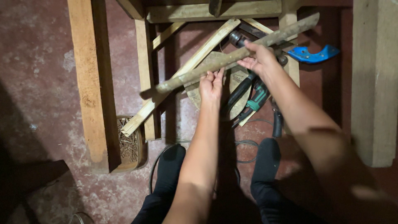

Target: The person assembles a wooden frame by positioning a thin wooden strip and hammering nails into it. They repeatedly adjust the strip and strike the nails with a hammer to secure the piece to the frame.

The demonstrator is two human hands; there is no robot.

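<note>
A long, rough, round wooden stick (182, 79) runs from the lower left up to the upper right, above a pile of wood strips and tools. My right hand (261, 58) grips the stick near its middle. My left hand (211, 85) is under the stick, fingers curled up against it. Below lie a pale wood strip (182, 72), a rounded board (236, 79) and a green and black power tool (257, 97).
A thick wooden plank (89, 83) lies at the left, a wide beam (375, 83) at the right. A box of nails (128, 145) sits by the plank. A blue saw handle (313, 54) lies upper right. A cable (244, 145) loops by my dark-clad feet (170, 161) on the red floor.
</note>
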